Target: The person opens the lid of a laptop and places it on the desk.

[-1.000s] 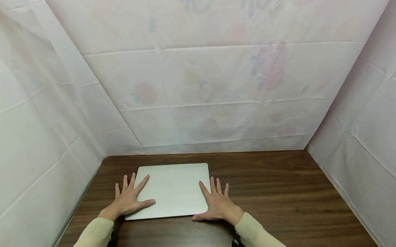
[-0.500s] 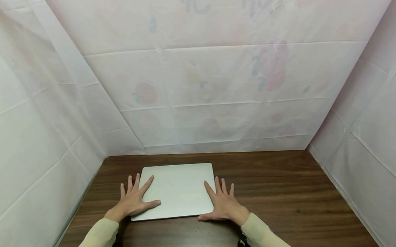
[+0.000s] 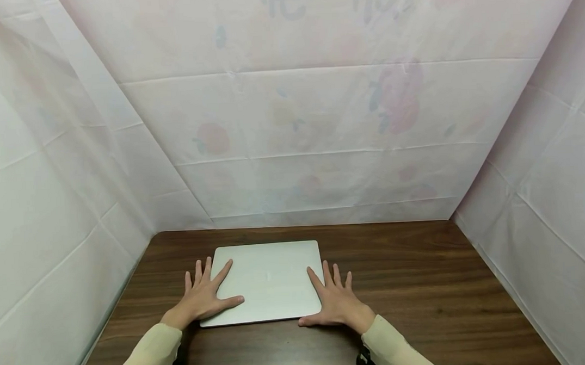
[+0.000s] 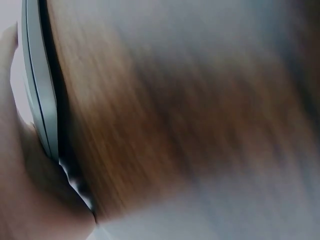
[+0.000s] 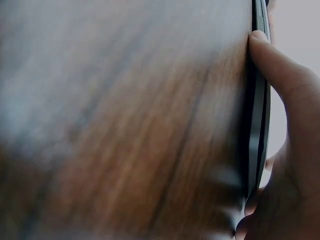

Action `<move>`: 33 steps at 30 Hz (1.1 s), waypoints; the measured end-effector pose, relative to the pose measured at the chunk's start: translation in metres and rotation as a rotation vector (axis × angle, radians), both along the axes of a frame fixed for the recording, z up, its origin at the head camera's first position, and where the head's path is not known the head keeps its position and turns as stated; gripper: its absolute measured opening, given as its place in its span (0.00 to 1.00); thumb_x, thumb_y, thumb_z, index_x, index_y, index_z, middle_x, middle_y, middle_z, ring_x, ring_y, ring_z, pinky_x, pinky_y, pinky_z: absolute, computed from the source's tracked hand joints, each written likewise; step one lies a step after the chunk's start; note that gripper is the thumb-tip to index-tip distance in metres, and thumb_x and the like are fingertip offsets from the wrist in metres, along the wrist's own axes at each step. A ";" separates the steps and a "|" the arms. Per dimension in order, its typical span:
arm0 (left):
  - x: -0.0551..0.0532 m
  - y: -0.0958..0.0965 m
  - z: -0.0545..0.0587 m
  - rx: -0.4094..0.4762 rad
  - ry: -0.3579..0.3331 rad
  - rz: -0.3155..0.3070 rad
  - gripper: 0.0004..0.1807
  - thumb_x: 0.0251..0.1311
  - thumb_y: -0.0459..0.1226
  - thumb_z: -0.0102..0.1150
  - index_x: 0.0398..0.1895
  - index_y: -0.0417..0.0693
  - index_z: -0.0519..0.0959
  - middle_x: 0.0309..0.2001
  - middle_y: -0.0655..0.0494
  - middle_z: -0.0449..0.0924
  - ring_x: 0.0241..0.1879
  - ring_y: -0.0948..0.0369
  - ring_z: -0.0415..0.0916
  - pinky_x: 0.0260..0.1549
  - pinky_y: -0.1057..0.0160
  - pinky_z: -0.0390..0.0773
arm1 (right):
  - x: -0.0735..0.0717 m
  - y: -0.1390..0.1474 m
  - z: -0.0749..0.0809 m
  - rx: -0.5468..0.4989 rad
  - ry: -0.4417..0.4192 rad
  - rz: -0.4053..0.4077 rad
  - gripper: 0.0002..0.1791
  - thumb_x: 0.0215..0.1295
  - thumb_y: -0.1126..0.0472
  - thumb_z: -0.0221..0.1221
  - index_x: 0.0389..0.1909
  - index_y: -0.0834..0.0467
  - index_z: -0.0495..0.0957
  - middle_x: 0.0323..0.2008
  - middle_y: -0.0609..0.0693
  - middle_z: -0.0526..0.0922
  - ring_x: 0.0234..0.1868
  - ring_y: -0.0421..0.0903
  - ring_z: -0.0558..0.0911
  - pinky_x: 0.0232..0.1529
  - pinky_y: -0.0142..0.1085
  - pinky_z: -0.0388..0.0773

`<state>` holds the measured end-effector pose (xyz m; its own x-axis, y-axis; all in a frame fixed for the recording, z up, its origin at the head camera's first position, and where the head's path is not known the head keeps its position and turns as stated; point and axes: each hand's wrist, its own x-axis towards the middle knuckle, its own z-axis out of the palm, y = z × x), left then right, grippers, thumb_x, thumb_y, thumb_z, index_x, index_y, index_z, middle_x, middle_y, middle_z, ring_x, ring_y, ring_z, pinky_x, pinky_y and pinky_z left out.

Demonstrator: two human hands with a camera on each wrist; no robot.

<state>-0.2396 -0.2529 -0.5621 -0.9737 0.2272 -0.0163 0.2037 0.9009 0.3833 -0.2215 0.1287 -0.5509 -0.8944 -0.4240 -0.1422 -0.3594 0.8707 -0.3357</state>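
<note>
A closed silver laptop (image 3: 272, 281) lies flat on the dark wooden table, its front edge a little crooked to the table's back edge. Over its left side spreads my left hand (image 3: 199, 300), thumb and index finger on the lid, the other fingers beyond the side edge. My right hand (image 3: 338, 304) lies along the right side, index finger on the lid and thumb at the front corner. Both hands have straight, splayed fingers. In the left wrist view the laptop's thin edge (image 4: 44, 90) runs beside the hand; in the right wrist view the thumb (image 5: 267, 52) touches the front edge.
The brown wood-grain table (image 3: 424, 285) extends well to the right of the laptop. White cloth with faint fruit prints (image 3: 319, 116) hangs behind the table, and more white cloth (image 3: 44, 215) closes off both sides.
The laptop has slid to the right along the table, with both hands moving along at its sides. Their spread fingers have kept about the same pose.
</note>
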 end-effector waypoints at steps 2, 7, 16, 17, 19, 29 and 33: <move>0.000 0.002 -0.001 0.002 -0.001 -0.002 0.58 0.53 0.72 0.61 0.84 0.61 0.53 0.81 0.26 0.34 0.78 0.25 0.26 0.67 0.20 0.27 | 0.000 0.002 0.001 -0.001 -0.002 -0.003 0.70 0.47 0.15 0.60 0.85 0.46 0.43 0.82 0.68 0.38 0.80 0.75 0.43 0.68 0.81 0.41; -0.001 0.007 0.000 0.001 -0.001 -0.009 0.58 0.53 0.73 0.61 0.84 0.60 0.53 0.80 0.25 0.33 0.78 0.25 0.26 0.67 0.20 0.27 | 0.001 0.006 0.001 -0.005 -0.008 -0.010 0.70 0.47 0.15 0.60 0.85 0.46 0.43 0.82 0.68 0.38 0.80 0.76 0.44 0.68 0.81 0.40; 0.000 0.020 0.003 0.004 -0.009 -0.019 0.59 0.53 0.73 0.61 0.84 0.59 0.53 0.80 0.25 0.33 0.79 0.27 0.26 0.67 0.21 0.26 | 0.002 0.017 0.000 -0.001 -0.003 -0.033 0.70 0.46 0.14 0.60 0.85 0.45 0.44 0.82 0.68 0.39 0.80 0.76 0.44 0.68 0.81 0.41; 0.000 0.021 0.003 0.001 -0.008 -0.019 0.59 0.53 0.73 0.60 0.84 0.60 0.52 0.80 0.25 0.33 0.79 0.27 0.25 0.67 0.21 0.26 | 0.002 0.018 -0.001 -0.001 -0.003 -0.035 0.70 0.46 0.14 0.60 0.85 0.45 0.44 0.82 0.68 0.39 0.80 0.76 0.44 0.68 0.81 0.40; -0.001 0.024 0.002 -0.004 -0.002 -0.020 0.59 0.53 0.73 0.60 0.84 0.60 0.52 0.81 0.26 0.33 0.79 0.27 0.25 0.68 0.21 0.26 | 0.002 0.021 -0.001 -0.001 -0.006 -0.040 0.70 0.46 0.14 0.60 0.85 0.44 0.44 0.82 0.68 0.39 0.80 0.75 0.43 0.68 0.80 0.40; 0.000 0.035 0.003 -0.004 0.009 -0.015 0.59 0.53 0.74 0.59 0.84 0.60 0.53 0.81 0.26 0.35 0.79 0.28 0.27 0.69 0.22 0.27 | 0.004 0.031 0.001 -0.007 -0.012 -0.058 0.70 0.46 0.14 0.60 0.85 0.44 0.44 0.82 0.66 0.38 0.80 0.74 0.42 0.69 0.80 0.38; 0.001 0.040 0.004 -0.009 0.005 -0.014 0.59 0.53 0.75 0.59 0.84 0.60 0.52 0.80 0.26 0.35 0.79 0.28 0.27 0.69 0.22 0.28 | 0.004 0.035 0.001 0.004 -0.008 -0.060 0.70 0.46 0.15 0.61 0.84 0.44 0.45 0.82 0.67 0.38 0.80 0.75 0.43 0.68 0.80 0.39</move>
<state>-0.2385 -0.2132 -0.5585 -0.9706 0.2404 -0.0135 0.2180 0.9012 0.3746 -0.2173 0.1633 -0.5496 -0.9171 -0.3688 -0.1511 -0.3036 0.8921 -0.3346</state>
